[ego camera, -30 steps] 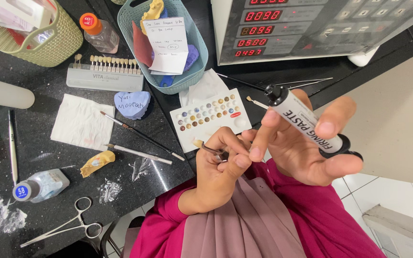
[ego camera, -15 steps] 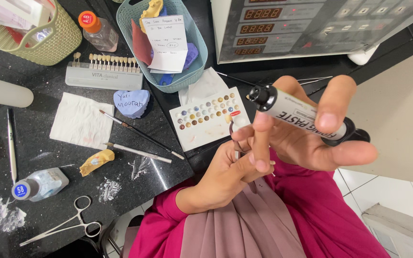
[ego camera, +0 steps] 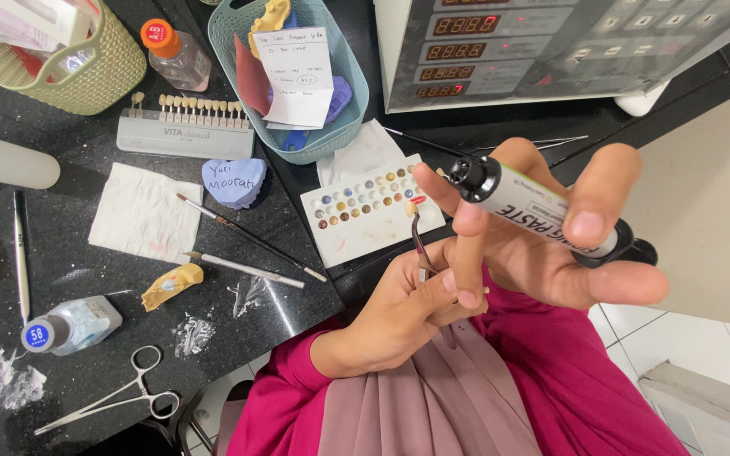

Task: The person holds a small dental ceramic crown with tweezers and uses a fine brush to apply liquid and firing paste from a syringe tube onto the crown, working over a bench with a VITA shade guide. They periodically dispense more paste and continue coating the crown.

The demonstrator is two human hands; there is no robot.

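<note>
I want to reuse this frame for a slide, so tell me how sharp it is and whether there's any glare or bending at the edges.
Head view: even, bright light, soft shadows; the paste tube in the right hand is sharp. The black counter shows faint sheen, no harsh glare. The red displays on the machine glow, slightly smeared. Wide lens bends edges, tilting the green basket.

We lose the green basket (ego camera: 86, 80) at the upper left edge; our left hand (ego camera: 399, 317) hides the tweezers' (ego camera: 420, 245) grip.
</note>
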